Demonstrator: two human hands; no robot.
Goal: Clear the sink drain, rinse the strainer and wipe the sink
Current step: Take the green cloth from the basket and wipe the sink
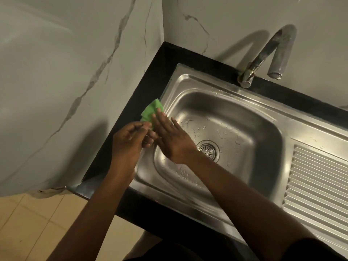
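While the sink carries only scattered droplets, you appear to be at the wiping step. Your right hand lies flat, fingers straight, across the green cloth at the basin's left rim. Your left hand curls fingers and thumb round the cloth's near end. The next move calls for gathering the cloth into one hand and bringing it down onto the wet basin floor. The drainboard is cut off at the right. Most of the cloth lies under your hands, so its fold cannot be told. The strainer, seated in the drain, is too small to show whether debris remains.
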